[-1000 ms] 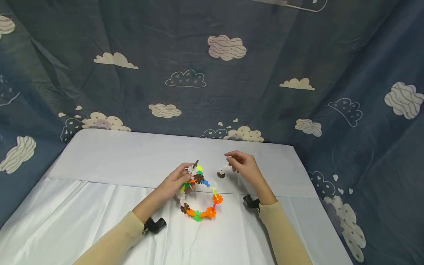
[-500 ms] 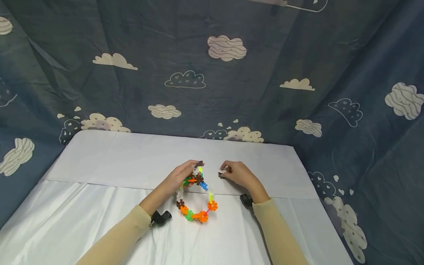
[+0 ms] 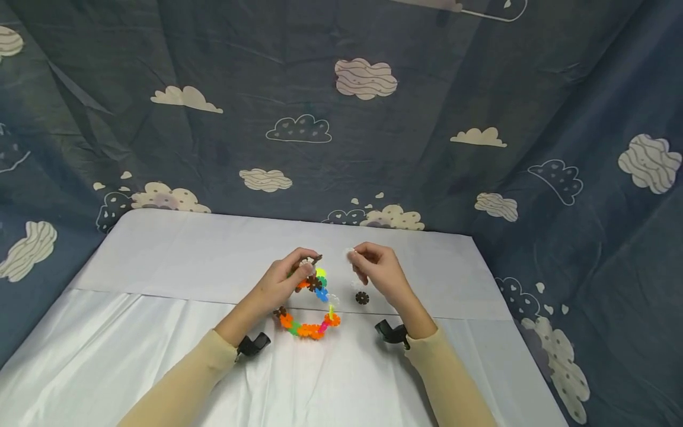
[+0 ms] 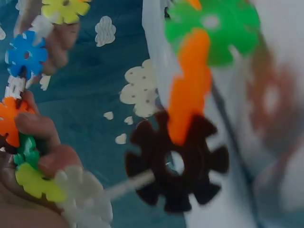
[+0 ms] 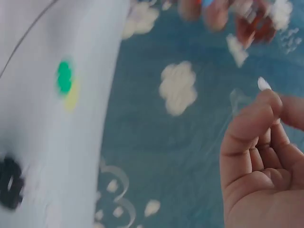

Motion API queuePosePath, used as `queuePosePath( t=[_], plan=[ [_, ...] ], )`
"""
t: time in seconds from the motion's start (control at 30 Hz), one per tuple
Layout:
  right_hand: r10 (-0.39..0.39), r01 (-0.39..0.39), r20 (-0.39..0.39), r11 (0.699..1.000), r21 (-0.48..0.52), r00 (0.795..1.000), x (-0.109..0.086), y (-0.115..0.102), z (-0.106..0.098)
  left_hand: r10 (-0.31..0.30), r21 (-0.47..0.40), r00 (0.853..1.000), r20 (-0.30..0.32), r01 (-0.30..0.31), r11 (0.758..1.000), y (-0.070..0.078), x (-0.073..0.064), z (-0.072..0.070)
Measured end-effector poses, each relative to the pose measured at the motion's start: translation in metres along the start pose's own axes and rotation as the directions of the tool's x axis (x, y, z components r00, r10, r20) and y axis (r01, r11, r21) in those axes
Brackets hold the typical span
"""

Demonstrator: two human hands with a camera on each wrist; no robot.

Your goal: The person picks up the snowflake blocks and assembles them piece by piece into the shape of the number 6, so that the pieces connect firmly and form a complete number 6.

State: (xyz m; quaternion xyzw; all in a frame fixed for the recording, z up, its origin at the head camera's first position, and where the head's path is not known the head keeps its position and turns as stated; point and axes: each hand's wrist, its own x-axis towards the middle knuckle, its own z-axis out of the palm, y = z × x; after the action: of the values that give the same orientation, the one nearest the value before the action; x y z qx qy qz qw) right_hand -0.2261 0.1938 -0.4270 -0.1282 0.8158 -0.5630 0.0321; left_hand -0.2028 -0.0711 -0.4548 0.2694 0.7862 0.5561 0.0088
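My left hand (image 3: 283, 279) grips the upper end of a chain of interlocking plastic snowflake discs (image 3: 309, 331), joined in orange, green, brown, blue, white and yellow. The chain hangs in a loop below the fingers; a brown disc (image 4: 199, 180) is large in the left wrist view. To its right, my right hand (image 3: 379, 267) pinches a small white snowflake disc (image 3: 350, 252) between thumb and fingertips. Only the white edge (image 5: 263, 84) of that disc shows in the right wrist view. Both hands are above the table, a short distance apart.
On the white-covered table (image 3: 176, 255), a brown snowflake disc (image 3: 362, 298) lies beneath my right hand, with a whitish disc (image 3: 356, 286) just behind it. A dark blue cloud-print curtain (image 3: 299, 59) stands behind the table and along its sides.
My right hand has reached down to the loose discs, then risen with a white one between its fingers. The left hand has lifted slightly, carrying the chain up and to the left.
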Motion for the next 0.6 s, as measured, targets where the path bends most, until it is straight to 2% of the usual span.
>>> queuePosePath(
  t=[0.1,0.17,0.23,0.33,0.43,0.6],
  plan=[
    [-0.05,0.047,0.018,0.994,0.1,0.999,-0.01,-0.016,0.008,0.049,0.122,0.999,-0.018,-0.046,0.991,0.007,-0.002,0.0],
    [-0.097,0.094,0.022,0.988,0.12,0.995,-0.015,-0.021,0.012,0.083,0.213,0.996,-0.035,-0.074,0.974,0.013,-0.003,0.0],
    [-0.145,0.142,0.018,0.983,0.113,0.989,-0.019,-0.024,0.015,0.125,0.307,0.991,-0.054,-0.103,0.946,0.018,-0.004,0.0],
    [-0.186,0.185,0.007,0.981,0.05,0.983,-0.022,-0.027,0.017,0.19,0.399,0.98,-0.066,-0.148,0.905,0.025,-0.006,0.0],
    [-0.213,0.213,0.001,0.977,-0.014,0.977,-0.023,-0.028,0.018,0.244,0.451,0.967,-0.068,-0.188,0.872,0.029,-0.007,0.0],
    [-0.245,0.244,-0.005,0.968,-0.065,0.97,-0.022,-0.027,0.018,0.269,0.469,0.961,-0.064,-0.209,0.858,0.03,-0.007,-0.001]
  ],
)
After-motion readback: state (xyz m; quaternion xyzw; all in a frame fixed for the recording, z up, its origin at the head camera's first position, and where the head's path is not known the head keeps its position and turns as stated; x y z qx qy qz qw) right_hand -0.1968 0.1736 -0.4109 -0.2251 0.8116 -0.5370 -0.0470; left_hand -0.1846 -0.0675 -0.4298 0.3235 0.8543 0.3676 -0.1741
